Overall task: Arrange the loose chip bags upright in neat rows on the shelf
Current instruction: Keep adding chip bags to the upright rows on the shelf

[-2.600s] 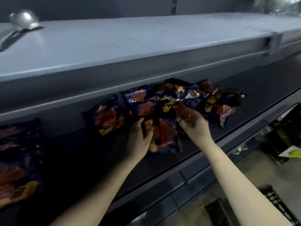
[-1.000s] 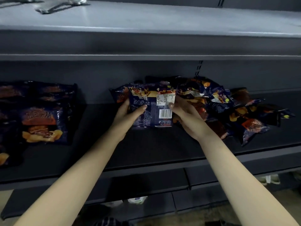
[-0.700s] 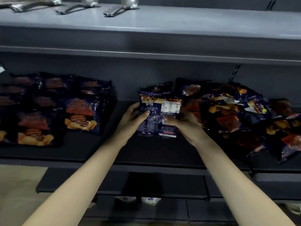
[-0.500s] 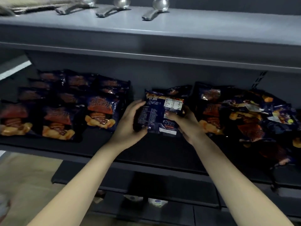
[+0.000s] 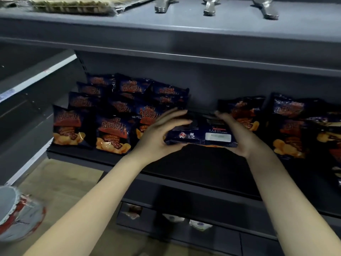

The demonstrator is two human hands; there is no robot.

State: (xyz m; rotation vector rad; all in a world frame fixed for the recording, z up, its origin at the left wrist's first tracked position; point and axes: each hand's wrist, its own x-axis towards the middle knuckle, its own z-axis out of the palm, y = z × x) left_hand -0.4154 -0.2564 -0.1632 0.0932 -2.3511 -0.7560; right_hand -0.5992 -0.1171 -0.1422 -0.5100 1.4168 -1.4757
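Bag (image 5: 200,134) carried leftward from loose pile (image 5: 304,126), tipped back-panel up. Left hand (image 5: 156,137), right hand (image 5: 238,133) clamped bag ends, above shelf (image 5: 193,163). Advised: rotate upright, seat beside standing rows (image 5: 118,115), front outward.

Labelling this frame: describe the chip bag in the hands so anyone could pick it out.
On the dark middle shelf, between the neat upright rows at left and the loose bags at right, one chip bag is held by the left hand and right hand. It alone shows its plain back with a white label.
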